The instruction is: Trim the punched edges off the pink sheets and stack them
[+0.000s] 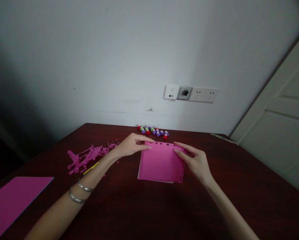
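A pink paper sheet (162, 163) is held up over the dark table, with small shapes punched along its top and right edges. A paler sheet edge peeks out behind it at the left and bottom. My left hand (133, 145) pinches the top left corner between thumb and fingers. Near the top right corner, my right hand (196, 161) grips the same sheet, thumb in front. Beyond the paper stand several small craft punches (153, 130) in red, purple and green.
Pink paper scraps and tiny cut-outs (89, 156) lie left of my left hand, beside a yellow tool (91, 167) partly hidden by my forearm. A larger pink paper stack (16, 203) rests at the table's left. A wall with sockets (202, 95) rises behind the table (227, 186).
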